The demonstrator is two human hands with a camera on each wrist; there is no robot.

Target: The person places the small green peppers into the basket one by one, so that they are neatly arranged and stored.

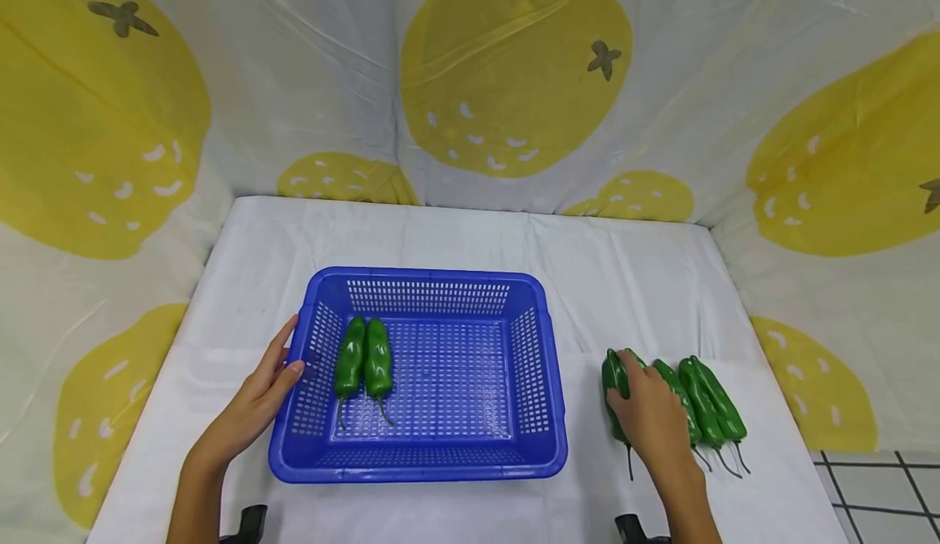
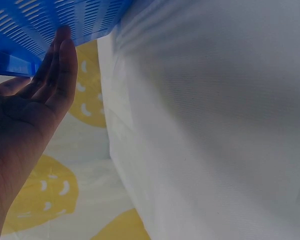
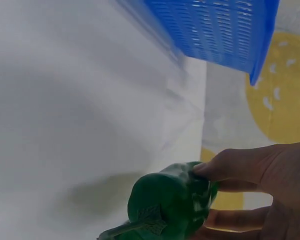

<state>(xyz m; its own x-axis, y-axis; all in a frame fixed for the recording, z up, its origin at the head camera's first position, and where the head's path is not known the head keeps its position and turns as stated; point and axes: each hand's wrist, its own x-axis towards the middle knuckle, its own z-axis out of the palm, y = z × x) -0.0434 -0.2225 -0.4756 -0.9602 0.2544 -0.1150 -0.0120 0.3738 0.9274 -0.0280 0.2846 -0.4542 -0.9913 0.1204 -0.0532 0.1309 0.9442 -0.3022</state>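
A blue plastic basket [image 1: 419,474] sits on the white cloth, with two green peppers [image 1: 378,358] side by side at its left. My left hand [image 1: 253,401] rests against the basket's left side, its fingers nearly straight along the outer wall and the thumb by the rim. To the right of the basket, my right hand [image 1: 654,413] holds a green pepper [image 3: 165,200] between thumb and fingers, its stem toward the wrist camera. Several more green peppers [image 1: 701,404] lie beside and partly under that hand, stems toward me.
White cloth [image 1: 455,238] covers the table. Behind and beside it hang fabric walls printed with large yellow fruit [image 1: 514,63]. Tiled floor [image 1: 881,491] shows past the right edge. Dark wrist-mounted parts [image 1: 253,519] appear near both forearms.
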